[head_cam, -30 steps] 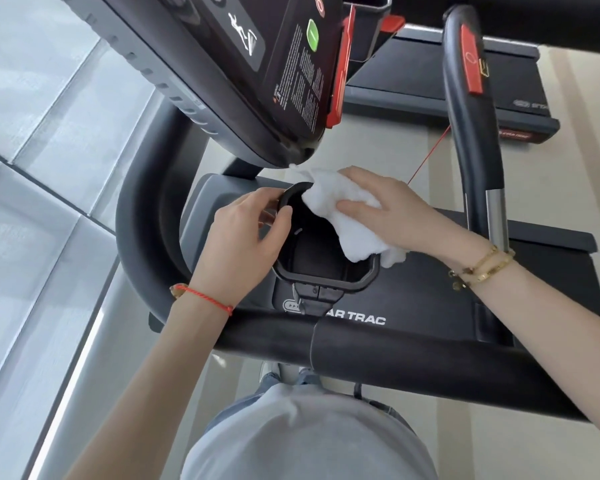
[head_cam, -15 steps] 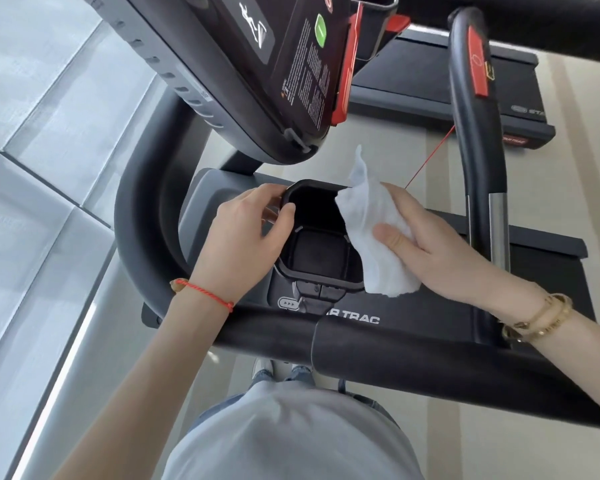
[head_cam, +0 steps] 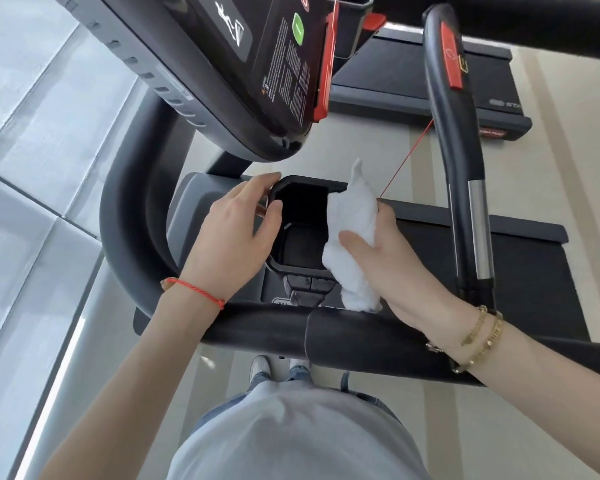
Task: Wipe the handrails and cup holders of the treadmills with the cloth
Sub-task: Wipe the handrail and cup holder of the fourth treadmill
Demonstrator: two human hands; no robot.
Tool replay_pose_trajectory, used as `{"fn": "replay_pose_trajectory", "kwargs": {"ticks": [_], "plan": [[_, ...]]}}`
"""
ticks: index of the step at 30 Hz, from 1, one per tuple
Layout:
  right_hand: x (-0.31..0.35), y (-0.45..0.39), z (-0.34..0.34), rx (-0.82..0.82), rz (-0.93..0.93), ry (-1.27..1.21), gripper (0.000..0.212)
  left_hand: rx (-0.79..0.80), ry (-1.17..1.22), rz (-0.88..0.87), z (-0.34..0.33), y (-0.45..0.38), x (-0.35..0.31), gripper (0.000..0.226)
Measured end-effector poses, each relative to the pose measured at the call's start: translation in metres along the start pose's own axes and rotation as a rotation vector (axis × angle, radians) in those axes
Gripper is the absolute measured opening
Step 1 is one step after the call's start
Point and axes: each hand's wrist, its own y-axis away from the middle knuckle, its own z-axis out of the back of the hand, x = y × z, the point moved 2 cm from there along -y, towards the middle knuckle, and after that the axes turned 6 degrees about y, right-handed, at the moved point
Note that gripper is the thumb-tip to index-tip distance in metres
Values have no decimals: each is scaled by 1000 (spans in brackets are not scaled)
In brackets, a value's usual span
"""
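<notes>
**Cup holder under the cloth; handrails not yet shown as wiped**

Seen from above, reading left to right. The curved black handrail sweeps round the left side of the treadmill and continues as the front crossbar nearest the person; no cloth touches it here, and whether it has been wiped cannot be told from its surface. The left hand grips the left rim of the cup holder, thumb hooked over the edge and fingers curled along the outside, apparently steadying it; a red cord sits at that wrist. The cup holder is a dark, squarish well set in the grey tray below the console; its floor and left wall lie bare. The white cloth is bunched against the holder's right rim, its lower end hanging just above the crossbar and its upper tip standing free; the right hand pinches it, thumb across the front and fingers behind. Further right, the upright side handrail with its red tab stands well apart from the cloth. A second treadmill lies beyond. Judged from this, the work is at the cup-holder step, rim in hand; the handrails and the other machine probably remain.
</notes>
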Motion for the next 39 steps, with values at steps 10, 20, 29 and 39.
{"fn": "replay_pose_trajectory", "kwargs": {"ticks": [10, 20, 29, 39], "plan": [[31, -42, 24, 164, 157, 333, 26, 120, -41, -89, 6, -24, -5, 30], [21, -37, 24, 163, 141, 354, 37, 42, 20, -8, 3, -20, 6, 20], [57, -80, 16, 370, 461, 912, 25, -5, -14, -1, 0, -19, 4, 21], [48, -79, 21, 279, 473, 796, 21, -20, 48, 44, 3, -16, 3, 14]]}}
